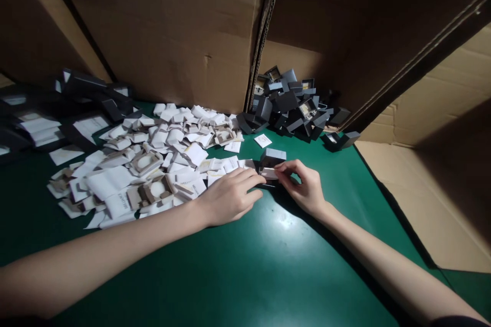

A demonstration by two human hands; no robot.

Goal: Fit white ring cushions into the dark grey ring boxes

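My left hand (pixel 230 195) and my right hand (pixel 303 184) meet over the green table (pixel 268 265), fingers pinched together on a small white card insert (pixel 269 173). A small dark grey box (pixel 273 156) stands just behind the fingertips. To the left of my left hand spreads a heap of white card inserts (pixel 153 163), some with round cut-outs. A pile of dark grey boxes (pixel 293 104) lies behind, against the cardboard.
Tall cardboard sheets (pixel 172 30) wall off the back of the table. More dark boxes and white sheets (pixel 76 107) are stacked at the far left. A large cardboard box (pixel 433 173) stands at the right, past the table's edge. One white card (pixel 263 140) lies alone.
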